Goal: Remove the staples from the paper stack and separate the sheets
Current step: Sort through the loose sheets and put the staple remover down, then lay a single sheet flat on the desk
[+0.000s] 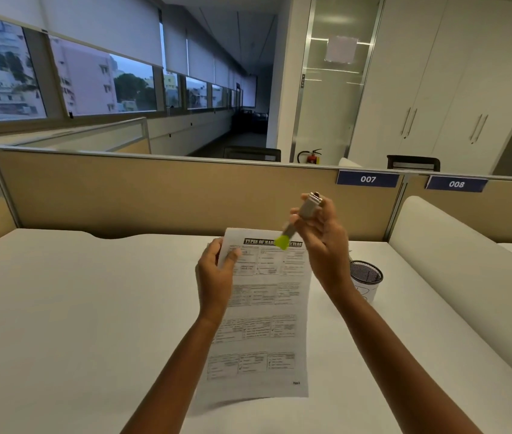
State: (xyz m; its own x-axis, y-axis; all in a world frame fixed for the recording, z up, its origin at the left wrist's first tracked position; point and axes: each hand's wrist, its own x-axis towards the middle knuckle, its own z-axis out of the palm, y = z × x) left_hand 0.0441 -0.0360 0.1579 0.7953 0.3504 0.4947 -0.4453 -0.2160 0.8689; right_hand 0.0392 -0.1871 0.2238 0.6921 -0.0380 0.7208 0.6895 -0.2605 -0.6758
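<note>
The printed paper stack lay lengthwise on the white desk, and I took it as my landmark. My left hand pinched its top left corner, thumb on the front, fingers curled behind, lifting that corner slightly. My right hand hovered above the stack's top right, fingers closed around a grey staple remover whose yellow-green tip pointed down at the heading. A black mesh pen cup stood just right of the stack.

Dim office: beige partition, half-blinded windows left, white cabinets right
</note>
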